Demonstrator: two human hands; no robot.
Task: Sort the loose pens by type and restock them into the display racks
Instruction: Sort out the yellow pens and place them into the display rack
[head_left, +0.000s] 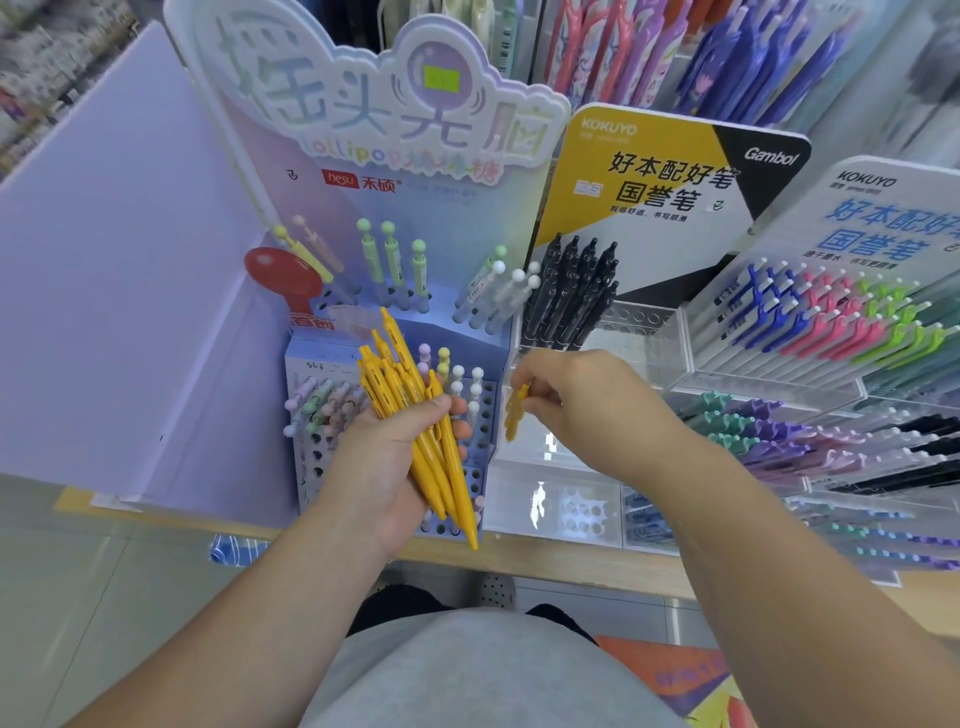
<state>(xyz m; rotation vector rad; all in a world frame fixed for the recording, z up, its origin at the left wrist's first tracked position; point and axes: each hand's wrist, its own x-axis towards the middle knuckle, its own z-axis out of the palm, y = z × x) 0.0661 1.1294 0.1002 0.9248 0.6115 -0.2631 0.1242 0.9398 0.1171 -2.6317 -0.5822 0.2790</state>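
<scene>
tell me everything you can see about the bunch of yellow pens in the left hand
The bunch of yellow pens is several matching, glossy, plastic-looking click pens with clips, all mustard yellow. They lie roughly parallel, fanned slightly, clicker ends up toward the lollipop pen rack, tapered tips down toward the person. The left hand wraps their middles, thumb across the front. They look clear of the rack.

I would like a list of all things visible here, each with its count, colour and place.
Yellow pens: a bunch, in left hand.
Yellow pen: one, in right hand.
Black pens: about ten, clear rack under yellow sign.
Lollipop rack: one, pale blue, centre, holding pastel ball-top pens.
Clipped pens: many, blue, pink, green, rack at right.
Red knob: one, left of lollipop rack.
Left hand: grip shut on bunch.
Right hand: grip shut on one pen, over clear rack.
</scene>
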